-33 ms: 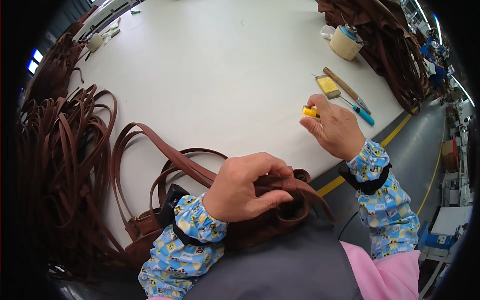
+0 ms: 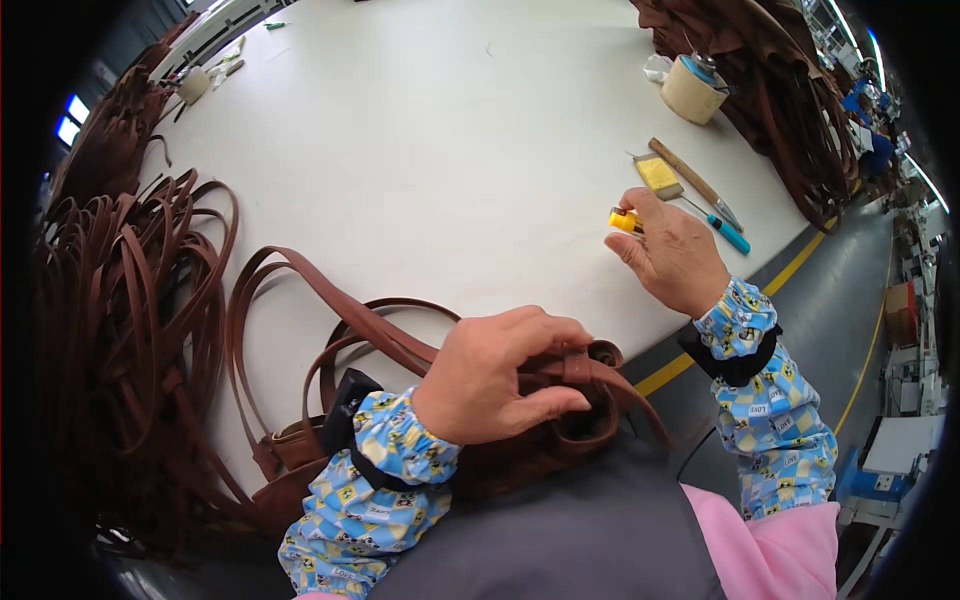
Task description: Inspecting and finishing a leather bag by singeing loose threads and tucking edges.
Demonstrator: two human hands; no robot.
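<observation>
A brown leather bag (image 2: 490,465) lies in front of me against the grey apron, its long straps (image 2: 330,290) looping over the table edge. My left hand (image 2: 490,370) curls over the bag's upper edge at a strap (image 2: 630,395), fingers on its far side and thumb on the near side. My right hand (image 2: 675,250) is raised over the table's right edge, closed round a small yellow object with a metallic part (image 2: 626,221); the fingers hide the rest of it, so its kind is unclear.
Right of centre lie a wooden-handled tool (image 2: 690,175), a yellow block on a flat piece (image 2: 657,175) and a blue-handled awl (image 2: 728,233). A thread cone (image 2: 693,92) stands behind them. Brown leather pieces (image 2: 770,100) hang at far right; straps (image 2: 140,300) are heaped at left.
The view has shifted very slightly. Both hands keep their places and grips.
</observation>
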